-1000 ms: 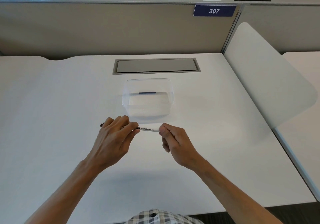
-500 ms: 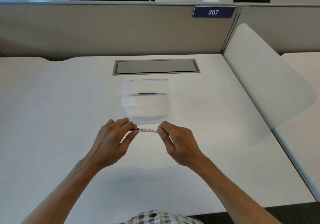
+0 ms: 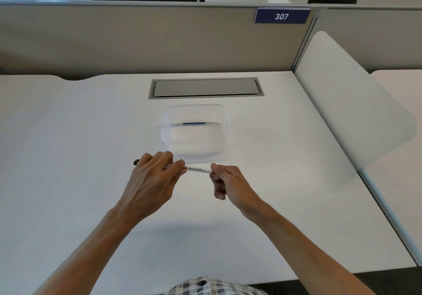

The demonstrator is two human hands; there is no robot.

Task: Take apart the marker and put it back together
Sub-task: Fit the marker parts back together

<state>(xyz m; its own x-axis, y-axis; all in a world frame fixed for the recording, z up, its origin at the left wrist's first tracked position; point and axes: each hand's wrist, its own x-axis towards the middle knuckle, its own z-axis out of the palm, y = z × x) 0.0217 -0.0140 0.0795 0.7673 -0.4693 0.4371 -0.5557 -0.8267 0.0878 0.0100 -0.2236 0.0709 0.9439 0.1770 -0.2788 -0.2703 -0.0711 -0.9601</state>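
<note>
A white whiteboard marker lies level between my hands, just above the white desk. My left hand grips its left half, and a dark tip pokes out past my knuckles on the left. My right hand pinches the marker's right end with thumb and fingers. The printed words WHITE BOARD show on the bare middle of the barrel. The right end itself is hidden by my fingers.
A clear plastic box stands just behind the marker, holding a small dark blue piece. Further back lies a grey cable flap. A beige partition closes the back, and a white divider bounds the right side.
Both hands keep hold of the marker in nearly the same place. My right hand's fingers have shifted slightly on the marker's right end.
</note>
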